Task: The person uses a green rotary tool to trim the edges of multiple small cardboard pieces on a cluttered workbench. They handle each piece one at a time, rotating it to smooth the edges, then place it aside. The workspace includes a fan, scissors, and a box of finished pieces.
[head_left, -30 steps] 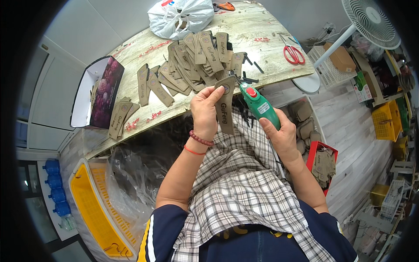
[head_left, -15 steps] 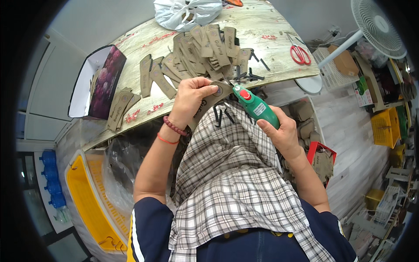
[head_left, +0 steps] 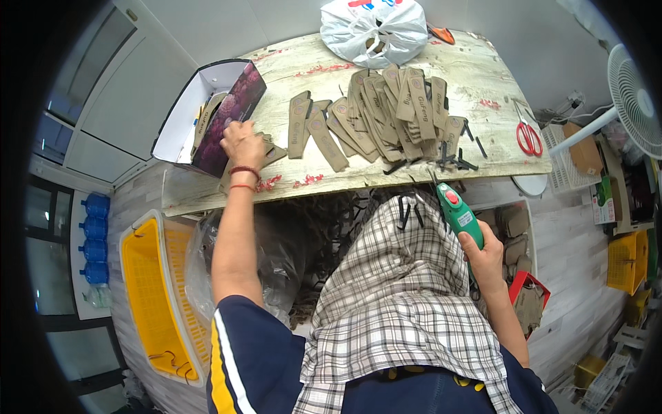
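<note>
My left hand (head_left: 243, 143) is at the table's left, beside the flower-printed box (head_left: 238, 107), with curled fingers closed on a khaki fabric tab, mostly hidden under the hand. More khaki tabs (head_left: 274, 153) lie under and beside it. My right hand (head_left: 486, 250) grips a green handheld power cutter (head_left: 460, 215) with a red button; its thin dark tip points at the table's front edge. A large heap of printed khaki tabs (head_left: 386, 110) covers the table's middle. Short black strips (head_left: 456, 160) are scattered at the heap's right.
Red-handled scissors (head_left: 529, 138) lie at the table's right. A white plastic bag (head_left: 374, 31) stands at the back. Below are a yellow basket (head_left: 148, 297), a clear plastic bag (head_left: 234, 252) and a red box (head_left: 531, 300) of tabs. Black strips (head_left: 407, 212) rest on my checked apron.
My left hand has moved left from the cutter's tip to the tabs beside the box, taking a tab along. The cutter has drawn away in my right hand. The view has shifted left.
</note>
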A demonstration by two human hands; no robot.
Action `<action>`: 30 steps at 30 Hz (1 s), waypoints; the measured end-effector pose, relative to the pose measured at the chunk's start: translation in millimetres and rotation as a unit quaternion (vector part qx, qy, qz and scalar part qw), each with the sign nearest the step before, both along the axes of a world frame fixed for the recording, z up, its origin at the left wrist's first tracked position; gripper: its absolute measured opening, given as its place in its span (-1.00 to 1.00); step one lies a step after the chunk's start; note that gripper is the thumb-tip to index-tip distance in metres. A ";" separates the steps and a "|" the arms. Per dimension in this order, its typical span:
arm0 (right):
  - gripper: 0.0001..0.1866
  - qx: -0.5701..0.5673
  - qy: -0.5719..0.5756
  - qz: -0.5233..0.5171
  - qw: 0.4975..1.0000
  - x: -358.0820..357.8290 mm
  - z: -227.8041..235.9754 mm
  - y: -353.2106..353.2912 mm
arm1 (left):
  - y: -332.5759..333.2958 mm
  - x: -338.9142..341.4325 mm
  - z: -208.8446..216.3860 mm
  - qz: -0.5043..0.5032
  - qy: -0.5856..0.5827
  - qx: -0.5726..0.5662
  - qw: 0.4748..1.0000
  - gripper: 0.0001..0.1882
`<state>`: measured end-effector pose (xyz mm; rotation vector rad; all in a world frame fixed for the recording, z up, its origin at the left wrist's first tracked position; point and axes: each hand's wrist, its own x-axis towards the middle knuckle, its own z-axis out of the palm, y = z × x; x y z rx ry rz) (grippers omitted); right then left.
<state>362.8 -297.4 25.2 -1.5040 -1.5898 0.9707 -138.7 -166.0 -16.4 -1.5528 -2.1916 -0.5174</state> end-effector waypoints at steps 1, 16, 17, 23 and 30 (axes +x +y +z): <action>-0.64 -0.009 0.005 0.002 1.000 -1.8 0.9 1.1 | 6.3 16.0 0.4 -0.013 0.027 0.019 0.999 -0.72; -0.63 0.004 0.012 0.035 0.999 -23.3 14.1 12.1 | 78.5 73.0 -20.4 -0.048 -0.336 0.078 0.937 -0.74; -0.63 0.007 0.011 0.032 0.999 -24.9 17.5 12.1 | 72.8 81.6 -12.3 -0.059 -0.396 0.137 0.906 -0.81; -0.62 0.046 0.021 0.003 0.999 -33.0 34.1 14.1 | 22.3 182.5 47.2 -0.226 -0.658 0.303 0.651 -0.93; -0.56 0.047 0.031 -0.039 0.998 -16.8 32.8 14.1 | -24.1 296.0 61.2 -0.234 -0.853 0.208 0.418 -0.90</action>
